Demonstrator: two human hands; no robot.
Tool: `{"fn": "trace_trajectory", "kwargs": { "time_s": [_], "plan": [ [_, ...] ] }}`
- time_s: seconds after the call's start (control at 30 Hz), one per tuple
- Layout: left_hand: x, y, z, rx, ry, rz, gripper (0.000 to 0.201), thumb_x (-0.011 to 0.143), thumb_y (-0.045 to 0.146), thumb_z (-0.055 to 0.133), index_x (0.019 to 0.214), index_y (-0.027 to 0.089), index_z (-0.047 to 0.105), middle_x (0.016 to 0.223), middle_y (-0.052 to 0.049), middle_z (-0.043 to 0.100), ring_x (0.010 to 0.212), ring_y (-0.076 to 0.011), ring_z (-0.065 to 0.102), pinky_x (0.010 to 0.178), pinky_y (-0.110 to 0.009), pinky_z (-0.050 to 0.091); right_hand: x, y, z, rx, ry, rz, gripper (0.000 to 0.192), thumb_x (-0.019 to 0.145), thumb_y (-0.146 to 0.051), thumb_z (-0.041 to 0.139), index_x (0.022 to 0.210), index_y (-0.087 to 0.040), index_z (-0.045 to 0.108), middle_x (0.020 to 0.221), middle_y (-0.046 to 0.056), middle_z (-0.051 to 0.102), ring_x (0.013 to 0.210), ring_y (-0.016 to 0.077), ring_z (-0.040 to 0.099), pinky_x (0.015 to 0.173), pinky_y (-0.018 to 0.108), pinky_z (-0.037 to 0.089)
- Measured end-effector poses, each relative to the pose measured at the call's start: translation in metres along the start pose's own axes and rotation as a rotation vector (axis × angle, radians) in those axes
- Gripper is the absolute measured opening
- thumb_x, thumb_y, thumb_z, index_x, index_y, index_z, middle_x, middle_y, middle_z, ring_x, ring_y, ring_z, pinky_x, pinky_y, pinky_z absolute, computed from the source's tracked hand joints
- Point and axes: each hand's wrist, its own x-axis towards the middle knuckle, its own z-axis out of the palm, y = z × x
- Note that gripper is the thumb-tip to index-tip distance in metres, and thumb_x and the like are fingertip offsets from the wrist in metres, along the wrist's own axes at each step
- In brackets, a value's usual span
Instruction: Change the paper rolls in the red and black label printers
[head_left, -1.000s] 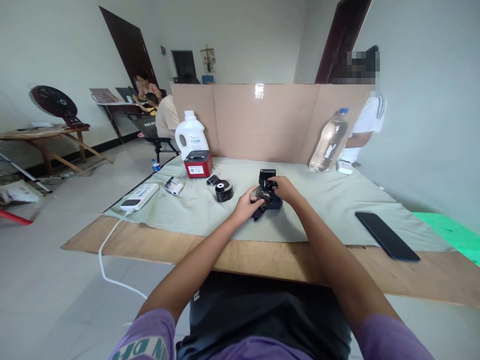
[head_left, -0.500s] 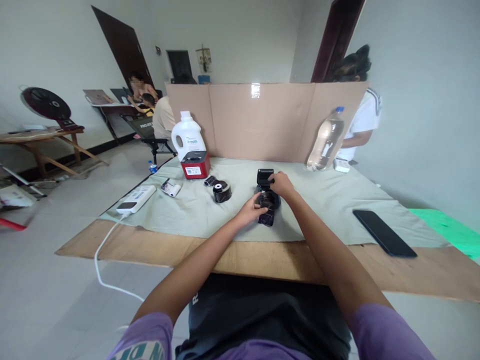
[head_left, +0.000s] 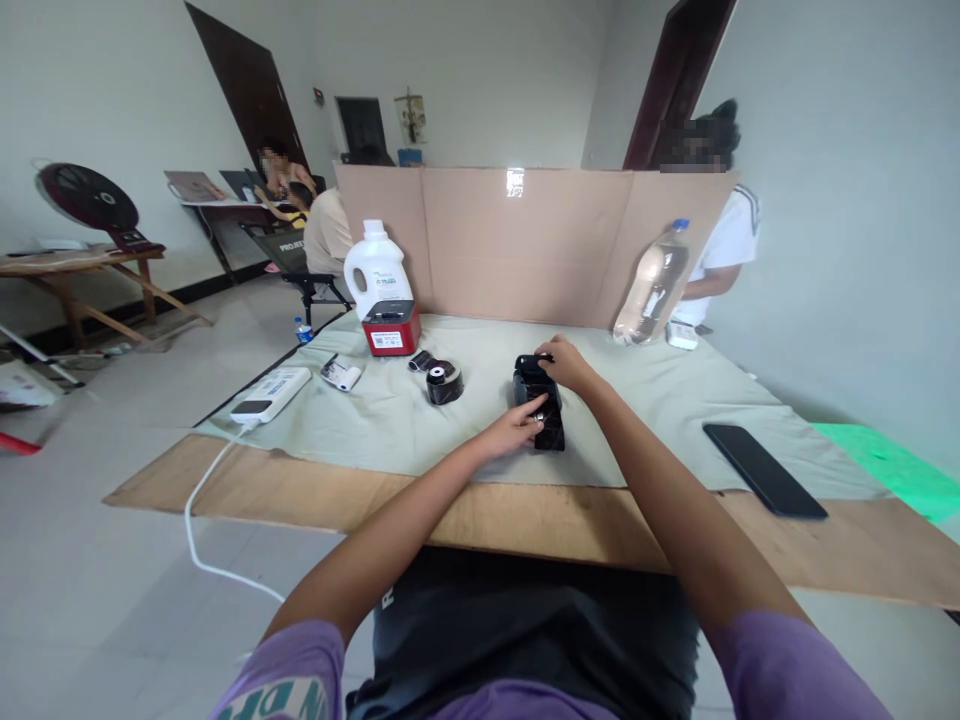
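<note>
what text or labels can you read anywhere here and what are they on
"PROJE...", cut off, in white on the back of the dark folding chair.
Large pale letters on the purple sleeve, cut off, not readable as a word.
Green label on the white plastic jug: too small to read.
White label with a code square on the red box-shaped device: too small.
White power strip markings: blurred.

The folding chair (head_left: 294,250) at about ten o'clock from the hands carries white capitals on its backrest that begin "PROJE"; the rest is cut off. On the purple sleeve (head_left: 289,690) at seven o'clock, large pale letters show only in part and cannot be made out. The labels on the white jug (head_left: 377,270) and the red box (head_left: 391,328) at eleven o'clock are too small to read.
</note>
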Motion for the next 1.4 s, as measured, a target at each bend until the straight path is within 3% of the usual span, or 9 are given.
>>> {"fn": "trace_trajectory", "kwargs": {
  "time_s": [0.13, 0.23, 0.37, 0.6, 0.8, 0.9, 1.1, 1.23, 1.4],
  "plan": [
    [0.0, 0.0, 0.003, -0.056, -0.03, 0.0, 0.081, 0.085, 0.027, 0.075, 0.156, 0.022, 0.036, 0.072, 0.003, 0.054, 0.071, -0.0109, 0.053, 0.083, -0.035, 0.055, -0.012, 0.0, -0.01, -0.046, -0.195, -0.051, 0.031, 0.076, -0.007, 0.067, 0.101, -0.021, 0.078, 0.101, 0.007, 0.069, 0.086, 0.0196, 0.065, 0.09, 0.031, 0.049],
    [0.001, -0.001, 0.002, -0.083, -0.061, 0.02, 0.082, 0.084, 0.027, 0.076, 0.156, 0.02, 0.036, 0.068, 0.005, 0.05, 0.069, -0.0101, 0.05, 0.085, -0.04, 0.056, -0.011, -0.004, -0.011, -0.088, -0.208, -0.009, 0.025, 0.077, -0.011, 0.068, 0.096, -0.024, 0.08, 0.102, 0.006, 0.071, 0.099, 0.0234, 0.065, 0.098, 0.035, 0.046],
    [0.002, -0.004, 0.0, -0.087, -0.078, 0.044, 0.082, 0.084, 0.028, 0.077, 0.155, 0.021, 0.037, 0.071, 0.004, 0.053, 0.071, -0.0104, 0.053, 0.086, -0.04, 0.057, -0.004, -0.012, -0.007, -0.02, -0.209, 0.275, 0.041, 0.078, -0.022, 0.075, 0.119, -0.025, 0.073, 0.118, 0.009, 0.069, 0.11, 0.0259, 0.063, 0.102, 0.04, 0.046],
    [0.004, -0.007, -0.003, -0.073, -0.07, 0.041, 0.077, 0.085, 0.022, 0.073, 0.154, 0.021, 0.039, 0.075, 0.003, 0.056, 0.074, -0.0107, 0.056, 0.087, -0.041, 0.057, -0.006, -0.026, -0.01, 0.172, -0.42, 0.565, 0.066, 0.088, -0.029, 0.067, 0.149, -0.022, 0.045, 0.131, 0.016, 0.065, 0.102, 0.0273, 0.067, 0.075, 0.036, 0.057],
    [0.001, -0.005, -0.001, 0.044, -0.116, 0.096, 0.065, 0.086, 0.022, 0.069, 0.149, 0.021, 0.049, 0.1, -0.008, 0.07, 0.086, -0.016, 0.064, 0.087, -0.04, 0.057, -0.02, -0.04, -0.007, 0.17, -0.356, 0.549, 0.067, 0.088, -0.038, 0.065, 0.148, -0.018, 0.044, 0.137, 0.02, 0.061, 0.112, 0.0319, 0.065, 0.079, 0.036, 0.056],
    [-0.001, -0.004, 0.002, 0.16, -0.166, 0.161, 0.052, 0.088, 0.022, 0.063, 0.14, 0.02, 0.06, 0.123, -0.013, 0.069, 0.094, -0.0198, 0.067, 0.09, -0.04, 0.056, -0.032, -0.046, 0.001, 0.123, -0.334, 0.495, 0.091, 0.076, -0.057, 0.073, 0.15, -0.017, 0.039, 0.14, 0.022, 0.057, 0.12, 0.0362, 0.062, 0.088, 0.039, 0.054],
    [-0.007, -0.002, 0.005, 0.359, -0.25, 0.242, 0.042, 0.09, 0.024, 0.059, 0.131, 0.02, 0.068, 0.126, -0.012, 0.071, 0.096, -0.0203, 0.069, 0.099, -0.042, 0.051, -0.043, -0.056, 0.006, 0.033, -0.242, 0.48, 0.095, 0.067, -0.055, 0.076, 0.149, -0.021, 0.039, 0.138, 0.025, 0.051, 0.11, 0.0379, 0.065, 0.087, 0.045, 0.052],
    [-0.014, 0.002, 0.005, 0.363, -0.262, 0.187, 0.043, 0.092, 0.027, 0.057, 0.134, 0.021, 0.065, 0.129, -0.013, 0.069, 0.099, -0.0207, 0.069, 0.097, -0.039, 0.051, -0.039, -0.025, -0.01, 0.059, -0.064, 0.467, 0.084, 0.069, -0.057, 0.072, 0.143, -0.023, 0.048, 0.127, 0.018, 0.059, 0.109, 0.0341, 0.065, 0.09, 0.043, 0.052],
    [-0.017, 0.007, 0.007, 0.378, -0.273, 0.146, 0.044, 0.093, 0.03, 0.059, 0.135, 0.02, 0.064, 0.127, -0.015, 0.07, 0.096, -0.019, 0.07, 0.095, -0.037, 0.051, -0.041, 0.058, -0.039, 0.018, 0.193, 0.526, 0.077, 0.07, -0.051, 0.071, 0.138, -0.02, 0.055, 0.124, 0.014, 0.062, 0.111, 0.0314, 0.063, 0.095, 0.043, 0.051]
  ]
}}
